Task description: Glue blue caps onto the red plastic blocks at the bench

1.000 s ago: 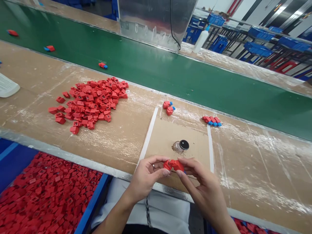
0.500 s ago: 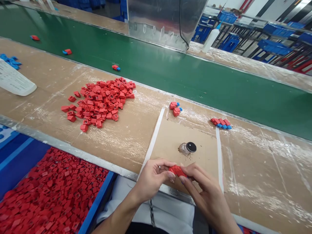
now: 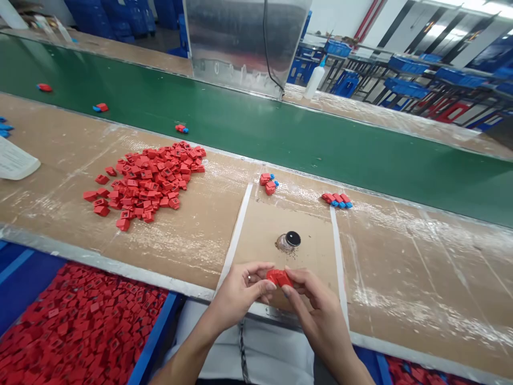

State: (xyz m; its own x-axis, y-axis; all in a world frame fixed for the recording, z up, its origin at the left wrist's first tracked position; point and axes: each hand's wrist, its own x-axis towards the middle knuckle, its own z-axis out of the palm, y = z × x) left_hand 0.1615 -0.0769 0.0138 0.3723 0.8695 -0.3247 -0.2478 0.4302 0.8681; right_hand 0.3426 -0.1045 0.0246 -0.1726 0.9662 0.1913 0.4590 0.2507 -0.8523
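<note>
Between the fingertips of both hands are small red plastic pieces, side by side and touching, held just over the table's front edge. My left hand pinches them from the left, thumb below and index finger above. From the other side my right hand grips with its thumb and index finger. My fingers partly cover the pieces, so I cannot tell how they are joined. Beyond the hands, a small clear jar with a black top sits on a cardboard sheet with pale taped edges.
A heap of red pieces lies to the left. Red-and-blue pieces stand in a pair and a row near the green conveyor belt, which carries several more. A blue crate of red pieces is at lower left.
The whole view has shifted, so the table's contents appear further left. Both hands still hold the red pieces, and the fingers have moved only slightly.
</note>
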